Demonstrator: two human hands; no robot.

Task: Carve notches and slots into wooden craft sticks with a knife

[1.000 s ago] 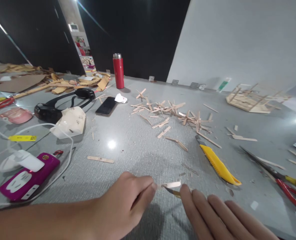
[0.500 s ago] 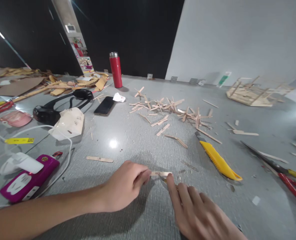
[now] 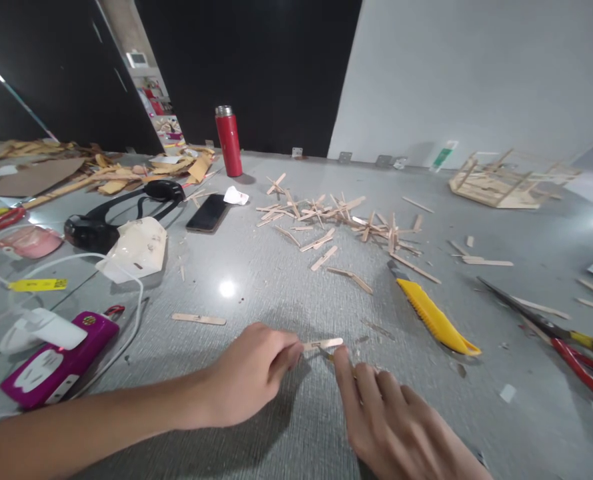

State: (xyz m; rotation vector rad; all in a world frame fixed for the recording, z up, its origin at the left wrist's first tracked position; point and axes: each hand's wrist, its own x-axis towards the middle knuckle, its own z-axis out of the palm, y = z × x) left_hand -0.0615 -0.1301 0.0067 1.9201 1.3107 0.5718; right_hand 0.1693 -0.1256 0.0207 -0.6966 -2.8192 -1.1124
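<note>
My left hand is closed in a pinch on one end of a short wooden stick, held flat on the grey table. My right hand sits just right of it, fingers closed around a small blade tool whose tip meets the stick from below; most of the tool is hidden under the hand. A yellow utility knife lies to the right of both hands. A scatter of several wooden sticks lies farther back.
A loose stick lies left of my hands. At left are a purple power strip with white cable, a white object, black headset and phone. A red bottle stands behind. Red-handled pliers lie right; a stick frame far right.
Both hands with the stick have moved a little forward and left on the table, and the right hand now covers more of the blade. The view has shifted slightly.
</note>
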